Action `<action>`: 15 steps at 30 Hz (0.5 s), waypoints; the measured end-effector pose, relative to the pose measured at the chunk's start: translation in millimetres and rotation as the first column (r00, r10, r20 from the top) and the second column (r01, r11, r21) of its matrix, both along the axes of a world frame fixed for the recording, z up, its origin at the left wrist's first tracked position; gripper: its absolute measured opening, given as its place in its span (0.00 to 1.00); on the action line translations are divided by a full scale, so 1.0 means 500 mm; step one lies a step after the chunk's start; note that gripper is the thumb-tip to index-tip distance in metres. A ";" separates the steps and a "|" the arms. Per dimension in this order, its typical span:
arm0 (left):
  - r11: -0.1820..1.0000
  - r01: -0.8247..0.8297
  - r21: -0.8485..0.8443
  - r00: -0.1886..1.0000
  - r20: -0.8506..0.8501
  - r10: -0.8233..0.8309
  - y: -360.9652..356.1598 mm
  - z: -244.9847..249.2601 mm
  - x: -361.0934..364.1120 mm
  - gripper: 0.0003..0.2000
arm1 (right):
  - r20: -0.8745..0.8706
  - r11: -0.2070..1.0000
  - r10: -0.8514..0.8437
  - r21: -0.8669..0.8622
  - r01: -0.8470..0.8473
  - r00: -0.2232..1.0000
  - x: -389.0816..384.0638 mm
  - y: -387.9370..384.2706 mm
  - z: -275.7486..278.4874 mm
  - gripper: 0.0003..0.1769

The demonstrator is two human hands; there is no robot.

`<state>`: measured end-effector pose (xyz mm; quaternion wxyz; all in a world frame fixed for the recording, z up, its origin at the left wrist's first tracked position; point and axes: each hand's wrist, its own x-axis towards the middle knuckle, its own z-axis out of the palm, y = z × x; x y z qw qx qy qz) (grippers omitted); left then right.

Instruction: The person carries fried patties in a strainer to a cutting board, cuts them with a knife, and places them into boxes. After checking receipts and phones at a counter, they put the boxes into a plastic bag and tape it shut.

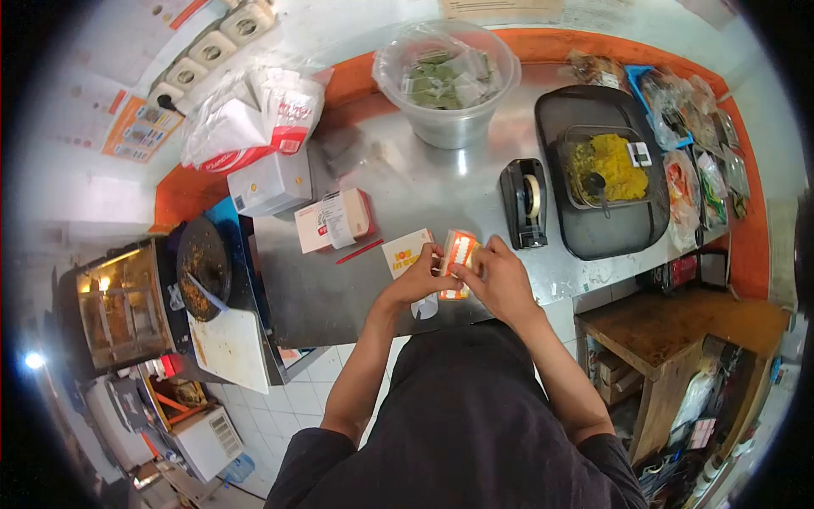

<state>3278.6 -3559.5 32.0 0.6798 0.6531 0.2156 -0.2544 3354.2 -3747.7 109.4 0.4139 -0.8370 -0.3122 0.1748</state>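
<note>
Close to the front edge of the steel table, my left hand and my right hand are both closed on a small orange-and-white packet. Left fingers grip its left side, while the right thumb and fingers pinch its right side. What the packet contains cannot be made out. Beside my left hand lies a white card or flat box with yellow lettering, partly covered by that hand. A small pale paper piece shows below the left hand at the table edge.
A black tape dispenser stands right of my hands. Behind it, a black tray bears a container of yellow food. A red pen and a small box lie left. A bucket stands at the back.
</note>
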 end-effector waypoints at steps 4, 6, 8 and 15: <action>0.973 0.020 -0.228 0.996 0.089 0.001 0.032 0.000 -0.084 0.41 | -0.196 0.995 0.092 -0.024 -0.098 0.976 -0.010 -0.007 -0.056 0.27; 0.984 0.018 -0.175 0.995 0.100 -0.001 0.028 -0.012 -0.121 0.41 | -0.501 0.965 0.241 0.033 -0.260 0.831 -0.008 -0.028 -0.093 0.20; 1.000 0.002 0.011 0.993 0.121 -0.003 0.022 -0.015 -0.145 0.41 | -0.677 0.970 0.238 0.134 -0.200 0.697 -0.016 -0.024 -0.105 0.16; 0.674 0.045 0.737 0.987 0.070 -0.142 0.008 0.075 -0.146 0.42 | -0.955 0.977 0.131 0.169 0.126 0.265 -0.007 0.068 -0.140 0.27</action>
